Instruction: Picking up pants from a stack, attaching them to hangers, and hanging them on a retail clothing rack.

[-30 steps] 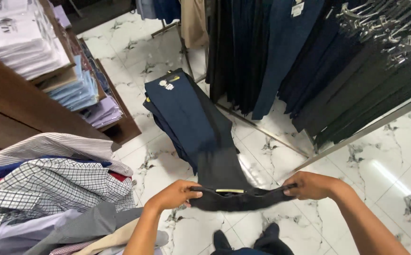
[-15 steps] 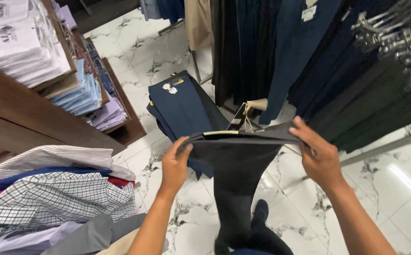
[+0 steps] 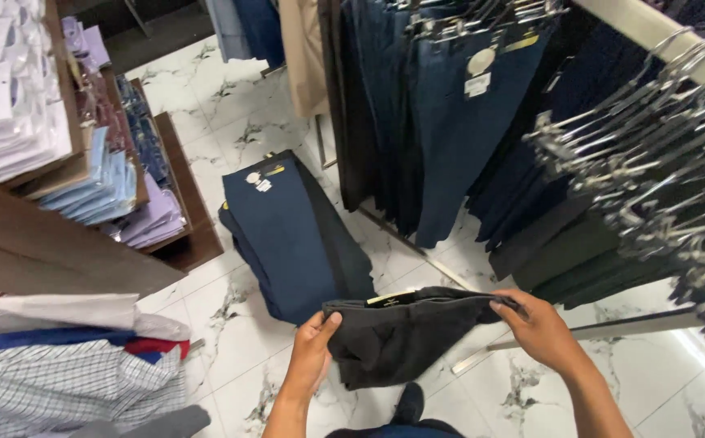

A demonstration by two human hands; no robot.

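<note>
Holding: both hands grip a pair of dark charcoal-grey cloth trousers [image 3: 401, 337] by the waistband, stretched between them over the floor.
Left hand [image 3: 313, 357]: fingers closed together on the left end of the waistband, thumb on top, cloth bunched beneath the palm.
Right hand [image 3: 540, 328]: fingers pinched shut on the right end of the waistband, held a little higher than the other end.
Trousers, position: in the air in front of the person, low in the head view, waistband running roughly level, legs folded or gathered under it; a pale label strip shows at the top edge.
Floor pile: stack of folded navy-blue trousers [image 3: 287, 235] lies on the white marble-patterned tile floor [image 3: 231, 122], just beyond the held pair, apart from it.
Rack, right: long metal clothes rail [image 3: 660, 36] with many silver wire hangers [image 3: 636, 154]; dark trousers hang below.
Rack, centre: hanging blue trousers [image 3: 458, 130] with a paper tag.
Shelf, left: brown wooden shelf unit [image 3: 36, 243] carrying packaged folded shirts, white, pale blue and lilac [image 3: 109, 182].
Near left: folded checked and striped shirts [image 3: 60, 381] stacked low in the corner.
</note>
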